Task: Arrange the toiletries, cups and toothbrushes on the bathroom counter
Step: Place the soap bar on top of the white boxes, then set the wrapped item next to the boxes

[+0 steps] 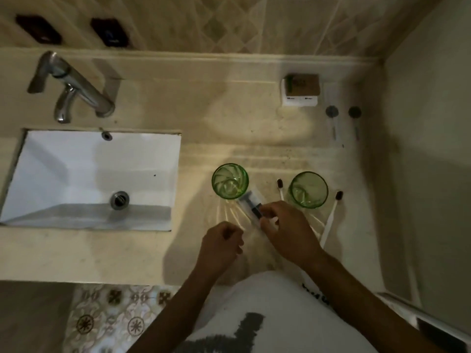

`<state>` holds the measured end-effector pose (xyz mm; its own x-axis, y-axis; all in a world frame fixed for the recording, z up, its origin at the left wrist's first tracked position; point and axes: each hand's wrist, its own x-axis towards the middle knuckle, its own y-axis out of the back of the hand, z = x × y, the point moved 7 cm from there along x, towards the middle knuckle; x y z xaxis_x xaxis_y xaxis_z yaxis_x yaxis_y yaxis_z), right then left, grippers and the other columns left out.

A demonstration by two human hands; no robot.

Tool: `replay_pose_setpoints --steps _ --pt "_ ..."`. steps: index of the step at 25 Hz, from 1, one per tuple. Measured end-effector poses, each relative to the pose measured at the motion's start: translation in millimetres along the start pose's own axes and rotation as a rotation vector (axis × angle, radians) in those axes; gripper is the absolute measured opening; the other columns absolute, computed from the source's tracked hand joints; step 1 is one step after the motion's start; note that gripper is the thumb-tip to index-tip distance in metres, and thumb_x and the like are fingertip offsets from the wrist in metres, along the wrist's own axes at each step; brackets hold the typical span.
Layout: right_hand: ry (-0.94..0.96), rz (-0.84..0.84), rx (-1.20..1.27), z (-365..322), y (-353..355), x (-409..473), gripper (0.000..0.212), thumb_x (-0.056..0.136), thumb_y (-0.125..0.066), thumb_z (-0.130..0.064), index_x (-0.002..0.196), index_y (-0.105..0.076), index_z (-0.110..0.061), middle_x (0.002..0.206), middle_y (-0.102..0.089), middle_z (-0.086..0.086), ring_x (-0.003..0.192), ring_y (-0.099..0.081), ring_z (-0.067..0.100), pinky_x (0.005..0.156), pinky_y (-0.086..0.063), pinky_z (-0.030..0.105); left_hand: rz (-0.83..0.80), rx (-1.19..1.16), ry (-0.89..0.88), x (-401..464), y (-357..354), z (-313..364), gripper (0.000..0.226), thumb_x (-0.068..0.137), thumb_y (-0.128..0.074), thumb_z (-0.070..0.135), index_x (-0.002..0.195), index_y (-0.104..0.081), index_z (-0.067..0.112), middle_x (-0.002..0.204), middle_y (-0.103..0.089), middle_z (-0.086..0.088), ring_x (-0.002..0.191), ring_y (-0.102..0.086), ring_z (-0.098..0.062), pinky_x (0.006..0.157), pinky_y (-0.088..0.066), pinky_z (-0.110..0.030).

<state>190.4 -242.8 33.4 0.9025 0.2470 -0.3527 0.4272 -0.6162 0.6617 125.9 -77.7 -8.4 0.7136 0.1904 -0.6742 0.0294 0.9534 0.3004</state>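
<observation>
Pinching a clear-wrapped razor (252, 203) in the right hand (288, 230) beside a green cup (230, 181)

Two glass cups, one mid-frame (230, 181) and one to its right (309, 189), are translucent green with swirled ribbing. The toothbrushes (331, 215) are white with dark bristles. The surface (178, 103) is beige, the sink (96, 174) white, the floor tiles (112, 317) at lower left brown-and-cream floral, the wall tiles (229, 24) diamond-patterned tan.
</observation>
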Motion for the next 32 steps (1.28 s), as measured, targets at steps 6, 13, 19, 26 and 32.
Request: replay_pose_setpoints --steps 6,13,19,26,32 --pt "-0.139 -0.028 -0.266 28.1 -32.1 1.0 0.058 0.083 -0.062 -0.031 0.134 -0.044 -0.009 0.116 -0.062 0.015 0.108 -0.058 0.035 0.085 -0.048 0.039 -0.082 -0.459 0.239 4.6 -12.4 -32.6 0.013 0.097 -0.054 0.003 0.092 -0.065 0.0 0.093 -0.072 -0.026 0.082 -0.07 -0.037 0.076 -0.058 -0.043" --pt "-0.444 -0.099 0.115 28.3 -59.3 -12.8 0.027 0.089 -0.065 -0.045 0.083 -0.063 -0.018 0.072 -0.061 -0.006 0.068 -0.06 0.01 0.053 -0.038 0.023 -0.254 -0.343 0.237 12.6 -18.0 -24.3 0.02 0.093 -0.056 0.011 0.094 -0.07 -0.003 0.079 -0.069 -0.022 0.066 -0.068 -0.033 0.063 -0.057 -0.038" --pt "-0.48 -0.161 0.56 9.6 -61.0 -40.6 0.025 0.087 -0.069 -0.03 0.066 -0.071 -0.016 0.063 -0.065 -0.003 0.06 -0.058 0.008 0.059 -0.044 0.024 -0.277 -0.464 0.151 -12.5 -9.5 -19.5 0.021 0.094 -0.063 0.016 0.108 -0.069 0.0 0.095 -0.073 -0.018 0.085 -0.07 -0.032 0.075 -0.056 -0.044" --pt "-0.187 -0.15 0.435 -26.7 -34.0 -50.0 0.033 0.08 -0.068 -0.046 0.087 -0.075 -0.015 0.081 -0.074 0.007 0.069 -0.067 0.011 0.065 -0.054 0.036 -0.141 -0.322 -0.114 -23.1 19.3 20.7 0.021 0.084 -0.066 -0.001 0.082 -0.075 0.018 0.076 -0.076 0.0 0.073 -0.069 -0.016 0.068 -0.057 -0.034" --pt "-0.157 -0.036 0.454 -38.3 2.9 -21.1 0.024 0.077 -0.071 -0.047 0.094 -0.065 -0.031 0.081 -0.075 0.002 0.067 -0.069 0.016 0.062 -0.056 0.041 -0.048 -0.245 -0.242 -7.3 35.3 75.9 0.014 0.086 -0.071 0.008 0.082 -0.071 0.022 0.08 -0.073 0.002 0.071 -0.068 -0.013 0.066 -0.056 -0.028"
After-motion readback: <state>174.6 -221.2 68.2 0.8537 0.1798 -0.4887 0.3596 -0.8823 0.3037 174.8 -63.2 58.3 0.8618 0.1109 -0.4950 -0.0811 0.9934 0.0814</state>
